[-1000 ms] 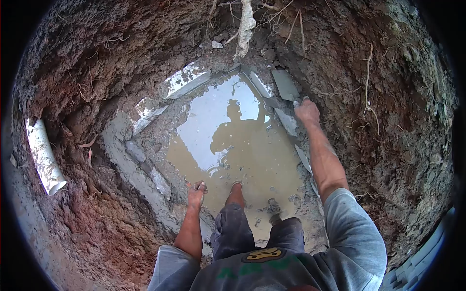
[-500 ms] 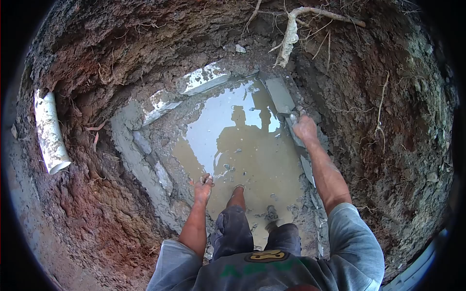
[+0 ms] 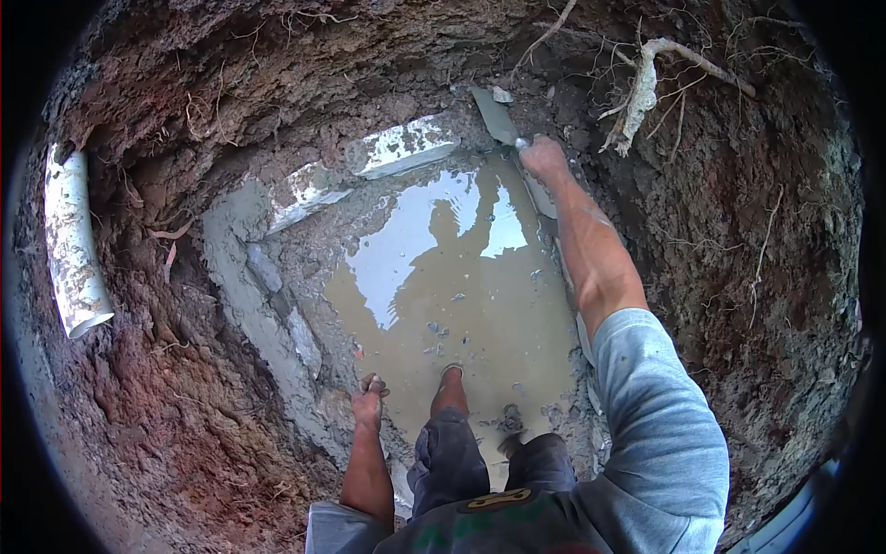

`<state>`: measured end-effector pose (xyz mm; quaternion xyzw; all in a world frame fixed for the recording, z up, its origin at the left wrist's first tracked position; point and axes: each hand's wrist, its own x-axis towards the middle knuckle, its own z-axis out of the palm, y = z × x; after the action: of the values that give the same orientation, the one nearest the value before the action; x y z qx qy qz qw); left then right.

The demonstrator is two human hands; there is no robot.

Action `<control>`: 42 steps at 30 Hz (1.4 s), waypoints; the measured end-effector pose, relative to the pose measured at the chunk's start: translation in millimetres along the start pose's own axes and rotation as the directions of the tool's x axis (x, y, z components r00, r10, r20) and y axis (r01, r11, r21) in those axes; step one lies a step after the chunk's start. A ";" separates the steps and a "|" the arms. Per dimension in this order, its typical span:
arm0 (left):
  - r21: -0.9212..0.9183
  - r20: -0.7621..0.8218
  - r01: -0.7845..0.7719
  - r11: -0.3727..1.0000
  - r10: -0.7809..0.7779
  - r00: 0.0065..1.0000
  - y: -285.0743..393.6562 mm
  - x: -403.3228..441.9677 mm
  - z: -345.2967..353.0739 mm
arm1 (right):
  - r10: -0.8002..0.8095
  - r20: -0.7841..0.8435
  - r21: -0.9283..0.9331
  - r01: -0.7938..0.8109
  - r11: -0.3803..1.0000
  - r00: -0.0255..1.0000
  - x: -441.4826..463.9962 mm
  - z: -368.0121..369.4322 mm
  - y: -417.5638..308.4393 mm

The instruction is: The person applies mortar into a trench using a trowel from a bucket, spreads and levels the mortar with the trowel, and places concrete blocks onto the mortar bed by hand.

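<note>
My right hand [image 3: 544,159] grips the handle of a trowel [image 3: 495,117]. Its flat grey blade points up and left over the mud at the far right corner of the water. Left of the blade lies a white, mud-spotted block [image 3: 406,148], with a second block [image 3: 307,196] further left, both edging the pool. My left hand [image 3: 369,397] hangs low at the left side of the muddy water [image 3: 480,314], fingers curled in; whether anything is inside them is hidden.
Steep earth walls with roots surround the pit. A thick broken root [image 3: 641,97] juts out at upper right. A white pipe [image 3: 76,245] sticks out at left. A grey mortar ledge [image 3: 254,305] runs down the left side. My foot [image 3: 450,377] stands in the water.
My right hand has moved up and left with the trowel, from the right edge of the pool to its far corner. My left hand has drawn back toward me. The view has shifted slightly.
</note>
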<state>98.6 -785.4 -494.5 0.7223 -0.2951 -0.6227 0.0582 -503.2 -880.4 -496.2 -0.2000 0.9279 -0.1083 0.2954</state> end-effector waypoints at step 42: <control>0.121 0.065 -0.011 0.993 0.003 0.998 29.4 -17.2 50.7 | 0.173 -0.158 0.064 -0.164 0.984 0.972 -108.1 21.7 120.1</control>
<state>39.9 -786.6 -477.4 0.7029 -0.3367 -0.6265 0.0070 -446.6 -727.5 -497.3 -0.1035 0.9595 -0.1222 0.2316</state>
